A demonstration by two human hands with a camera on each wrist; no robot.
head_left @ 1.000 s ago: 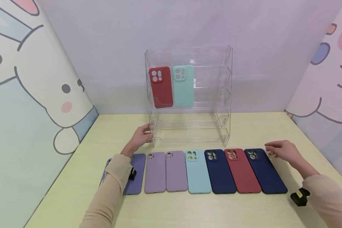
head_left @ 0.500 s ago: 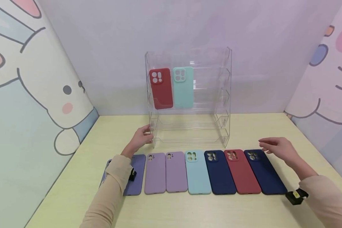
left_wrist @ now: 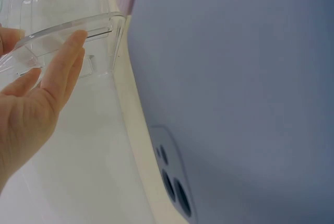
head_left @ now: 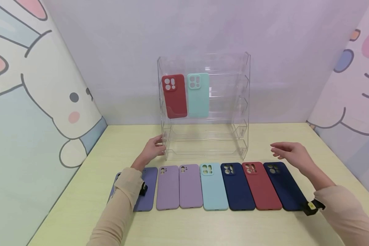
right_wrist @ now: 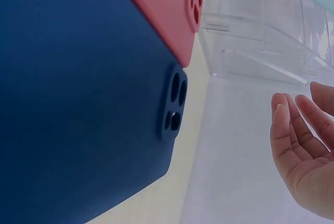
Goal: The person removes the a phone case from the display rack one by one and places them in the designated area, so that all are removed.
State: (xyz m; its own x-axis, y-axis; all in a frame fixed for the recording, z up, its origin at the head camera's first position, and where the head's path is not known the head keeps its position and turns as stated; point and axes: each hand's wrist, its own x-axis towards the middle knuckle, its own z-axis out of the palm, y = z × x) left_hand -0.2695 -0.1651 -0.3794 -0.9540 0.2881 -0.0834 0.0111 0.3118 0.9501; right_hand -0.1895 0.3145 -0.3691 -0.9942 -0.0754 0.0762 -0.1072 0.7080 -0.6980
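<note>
A clear acrylic display rack (head_left: 204,138) stands on the table, with a red phone case (head_left: 175,97) and a mint phone case (head_left: 198,96) upright in it. At its lower left side, my left hand (head_left: 150,150) grips the side panel's edge, fingers on the panel in the left wrist view. My right hand (head_left: 295,155) hovers right of the rack, beyond the rightmost navy phone case (head_left: 286,188); its fingers are loosely bent and hold nothing. Left of that navy case lie a red case (head_left: 262,188), another navy case (head_left: 238,189) and a light blue case (head_left: 214,189).
Two lilac cases (head_left: 167,189) continue the row to the left. Blue-violet cases (head_left: 147,196) lie at its left end, partly hidden under my left forearm. Cartoon-printed panels (head_left: 43,85) flank the table, and a pale wall (head_left: 126,68) rises behind.
My right hand has moved left and away from me, from beside the rightmost navy case toward the rack. The left hand stays on the rack's side. The phone cases have not moved.
</note>
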